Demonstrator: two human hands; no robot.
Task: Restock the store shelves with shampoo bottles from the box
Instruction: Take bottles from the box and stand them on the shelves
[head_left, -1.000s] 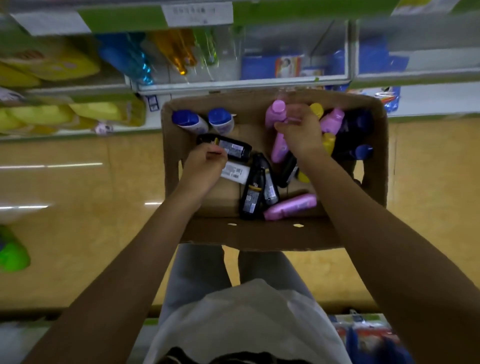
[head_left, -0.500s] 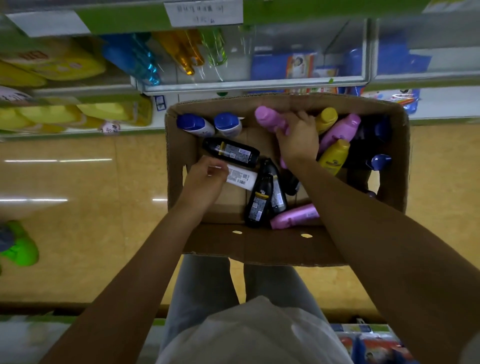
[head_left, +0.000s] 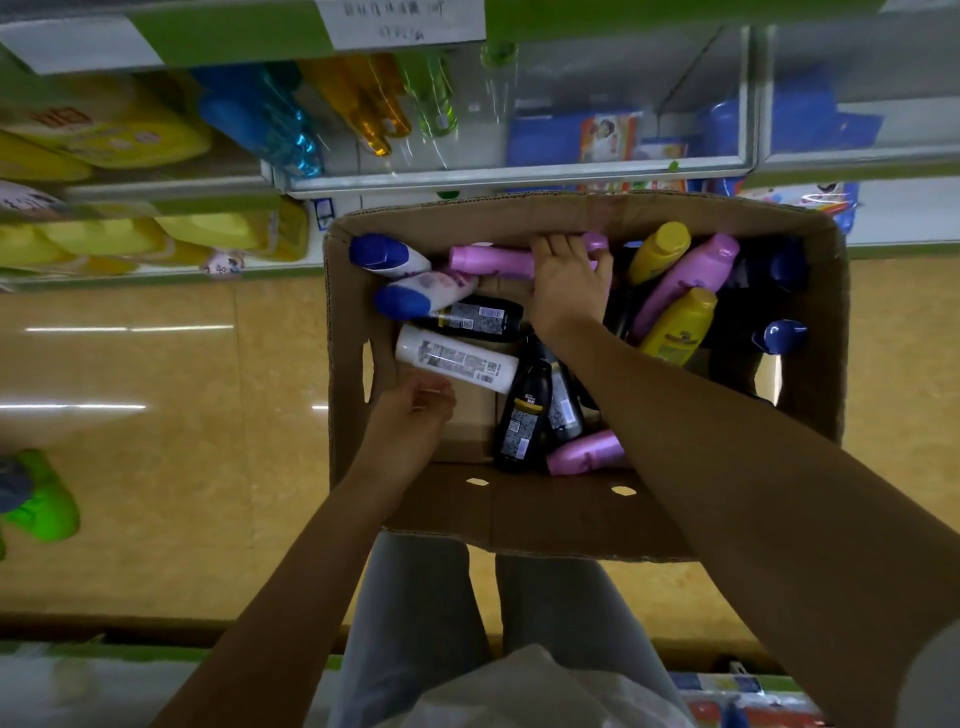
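Observation:
An open cardboard box stands on the floor in front of my legs, with several shampoo bottles lying loose inside. My right hand is closed over a pink bottle that lies sideways along the far wall. My left hand hovers by the box's left wall, fingers loosely curled and holding nothing, just below a white bottle. Also in the box are a black bottle, two blue-capped white bottles, yellow bottles, another pink bottle and dark blue bottles.
Store shelves rise right behind the box, holding blue and amber bottles, yellow packs and blue packets. A green shoe is on the tan floor at the far left. Another shelf edge runs behind my legs.
My right hand has swung the pink bottle leftwards, so it now lies flat along the far wall. My left hand has come off the white bottle and drawn back toward me.

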